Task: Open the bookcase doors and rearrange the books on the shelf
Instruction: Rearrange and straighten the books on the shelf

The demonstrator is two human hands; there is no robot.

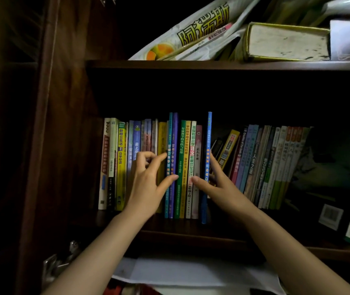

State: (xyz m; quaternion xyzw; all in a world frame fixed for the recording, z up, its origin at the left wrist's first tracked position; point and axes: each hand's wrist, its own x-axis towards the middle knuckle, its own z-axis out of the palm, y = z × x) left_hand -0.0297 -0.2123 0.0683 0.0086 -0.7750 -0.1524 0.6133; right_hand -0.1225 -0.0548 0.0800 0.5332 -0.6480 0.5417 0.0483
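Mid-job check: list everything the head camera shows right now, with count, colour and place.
Upright books: a row too dense to count, mixed colours, middle shelf left and centre.
Tall blue book: one, blue, right end of the upright row, standing forward of the others.
Leaning books: a dozen or so, green, blue, red and yellow, tilted, right of the gap.
Thick book: one, yellow-green cover, lying flat on the upper shelf.
Plastic bag: one, white with yellow print, upper shelf.
White papers: a few sheets, shelf below.
Bookcase frame: dark brown wood, left.
Left hand: one, thumb on the blue and purple spines.
Right hand: one, pinching the tall blue book.
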